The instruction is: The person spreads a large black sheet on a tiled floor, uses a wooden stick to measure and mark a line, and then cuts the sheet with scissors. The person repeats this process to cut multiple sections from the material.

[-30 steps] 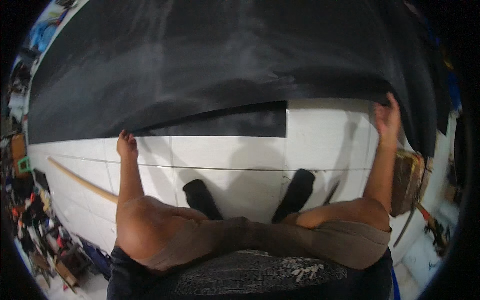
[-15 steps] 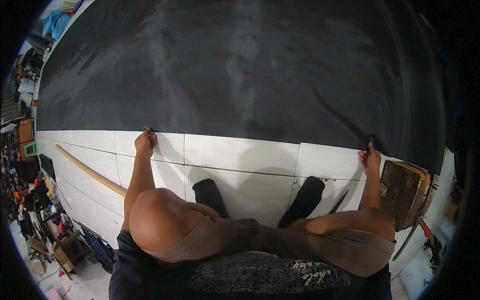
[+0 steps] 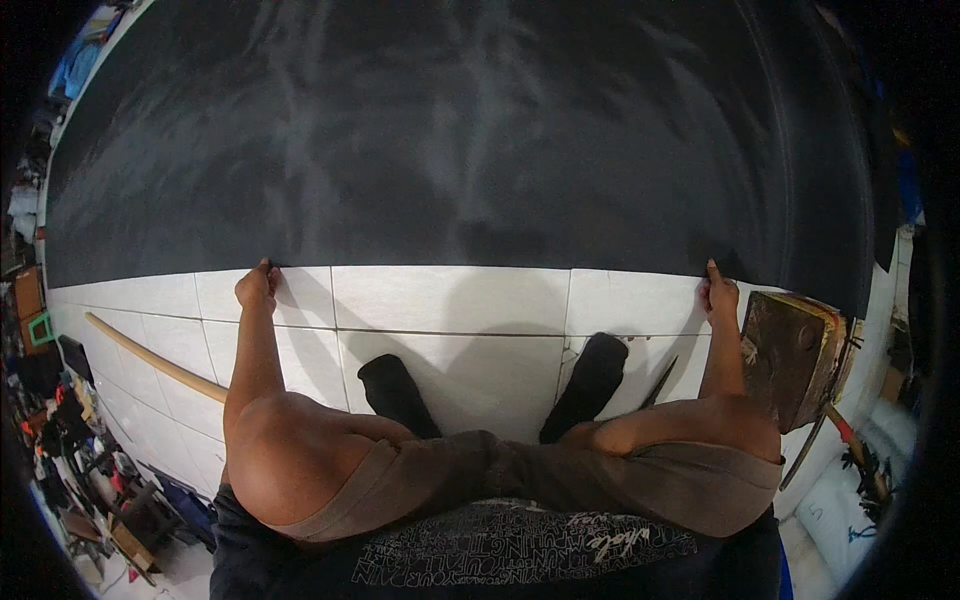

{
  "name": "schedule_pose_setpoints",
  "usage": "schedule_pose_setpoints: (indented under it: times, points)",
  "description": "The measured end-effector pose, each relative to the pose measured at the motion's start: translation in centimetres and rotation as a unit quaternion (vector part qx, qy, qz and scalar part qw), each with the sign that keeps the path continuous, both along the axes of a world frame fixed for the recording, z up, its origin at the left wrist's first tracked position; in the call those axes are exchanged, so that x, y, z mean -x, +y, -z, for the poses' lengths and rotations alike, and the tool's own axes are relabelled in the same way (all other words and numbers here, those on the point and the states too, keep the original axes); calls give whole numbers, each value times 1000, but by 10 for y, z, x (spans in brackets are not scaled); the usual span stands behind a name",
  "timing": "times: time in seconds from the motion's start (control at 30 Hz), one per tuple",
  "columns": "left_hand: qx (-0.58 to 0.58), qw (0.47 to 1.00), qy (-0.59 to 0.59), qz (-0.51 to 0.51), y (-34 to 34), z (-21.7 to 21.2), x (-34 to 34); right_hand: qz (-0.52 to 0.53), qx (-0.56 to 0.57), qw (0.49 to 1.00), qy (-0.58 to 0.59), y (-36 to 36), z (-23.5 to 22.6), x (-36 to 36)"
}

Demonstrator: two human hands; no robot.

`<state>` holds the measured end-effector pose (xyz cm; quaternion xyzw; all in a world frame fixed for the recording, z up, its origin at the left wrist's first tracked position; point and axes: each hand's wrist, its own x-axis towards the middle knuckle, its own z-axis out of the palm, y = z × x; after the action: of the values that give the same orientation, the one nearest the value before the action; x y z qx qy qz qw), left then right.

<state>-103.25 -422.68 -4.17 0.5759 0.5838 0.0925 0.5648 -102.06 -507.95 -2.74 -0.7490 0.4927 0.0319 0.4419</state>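
Observation:
A wide black sheet [image 3: 450,150] with a smooth, faintly glossy surface, like vinyl or leatherette, covers the far part of the tiled floor. Its near edge runs almost straight across in front of me. My left hand [image 3: 257,286] pinches that edge toward the left, thumb on top and fingers curled. Farther right, my right hand [image 3: 720,294] has the same edge between thumb and curled fingers. The fingertips beneath the edge are partly hidden. Both forearms reach forward outside my bent knees.
White floor tiles [image 3: 450,300] lie between the sheet and my dark-socked feet. A long wooden stick [image 3: 155,357] rests at left, and a blade-like dark piece [image 3: 662,382] beside my right foot. A worn brown box-like block [image 3: 790,350] stands near my right hand. Clutter [image 3: 95,450] lines the left.
The diagonal crease near my right hand has smoothed out, and the sheet's near edge there is straighter. My right hand has shifted slightly left. The whole view has tilted a little.

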Motion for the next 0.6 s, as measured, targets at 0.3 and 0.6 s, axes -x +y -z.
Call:
schedule_pose_setpoints:
  times: [0.3,0.6]
  points:
    - [10,999,-16,28,0,2,1,77,-102,991,-44,7,-8,3]
    - [27,999,-44,17,-3,-6,4,87,-155,980,-85,6,-5,6]
